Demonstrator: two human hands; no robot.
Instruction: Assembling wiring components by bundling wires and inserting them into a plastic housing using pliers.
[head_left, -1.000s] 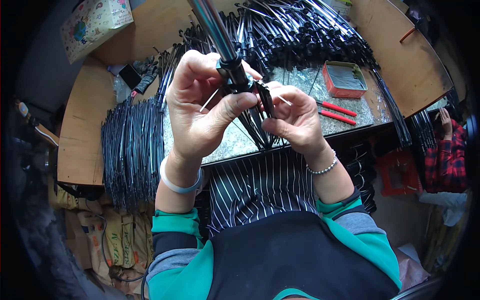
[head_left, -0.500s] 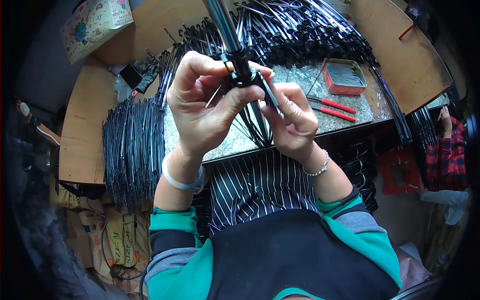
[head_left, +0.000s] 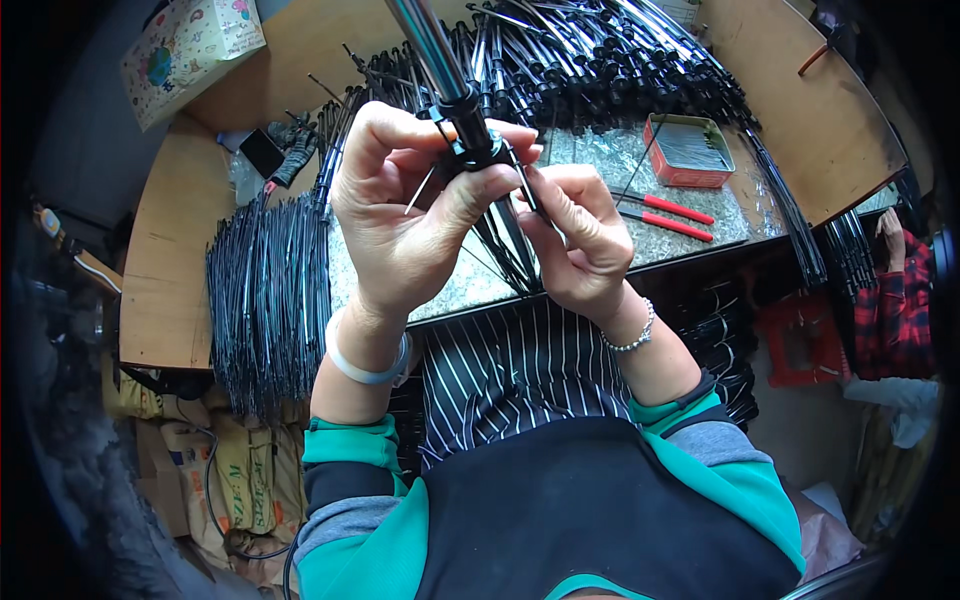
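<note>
A metal umbrella shaft [head_left: 428, 50] slants up and away in front of me, with a black hub [head_left: 478, 148] near the middle of the view. My left hand [head_left: 400, 225] is closed around that hub, thumb on the near side and fingers behind. A thin pale wire [head_left: 421, 190] sticks out beside the left palm. Between thumb and forefinger, my right hand [head_left: 585, 245] pinches a narrow black umbrella rib [head_left: 525, 182] against the hub's right side. Several dark ribs [head_left: 508, 262] hang below the hands; their joint at the hub is partly hidden by my fingers.
Many shafts with black hubs [head_left: 610, 75] are piled at the back. Black ribs [head_left: 265, 300] lie bundled over the left edge. A red tin [head_left: 690, 178] of thin pins and red-handled pliers [head_left: 670, 217] sit right. Another person's hand [head_left: 890, 238] shows far right.
The shaft and hub have shifted slightly left and tilted. My right hand has moved a little left, still pinching the rib. My left hand keeps its hold.
</note>
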